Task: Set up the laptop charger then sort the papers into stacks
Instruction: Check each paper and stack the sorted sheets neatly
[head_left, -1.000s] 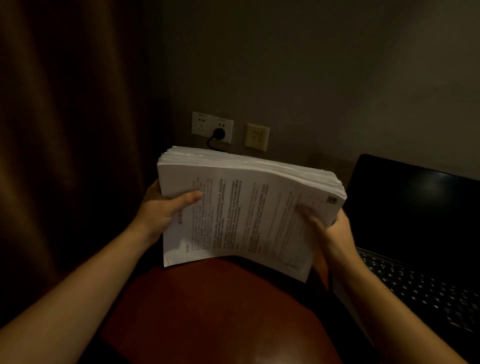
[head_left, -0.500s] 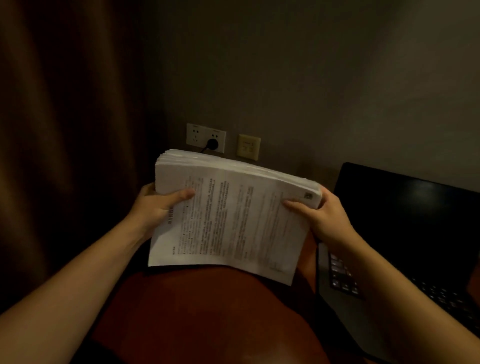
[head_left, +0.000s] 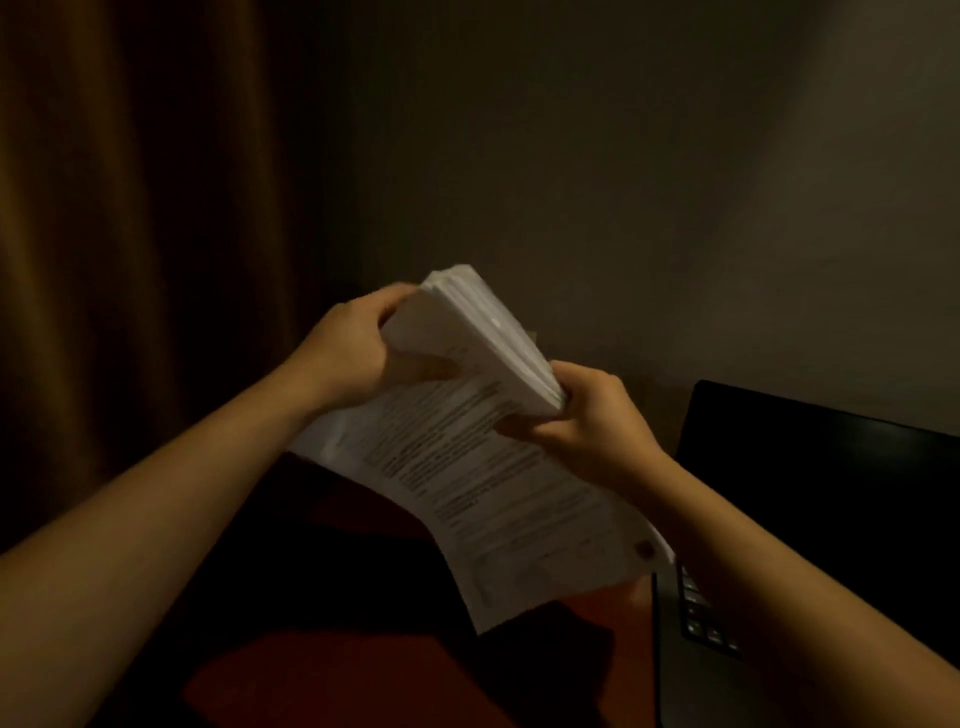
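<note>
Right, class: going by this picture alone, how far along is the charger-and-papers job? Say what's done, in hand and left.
Done: cannot tell. No charger or cable shows, though the laptop stands open, screen dark.
In hand: one thick paper stack, tilted above the red table, in the grip of the left hand and right hand.
Left: all the sorting, since no separate stacks show.

White papers (head_left: 483, 467) (black print), black laptop (head_left: 810, 493), reddish-brown table (head_left: 322, 680).

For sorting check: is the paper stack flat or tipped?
Tipped. Left hand and right hand hold the stack steeply tilted.
</note>
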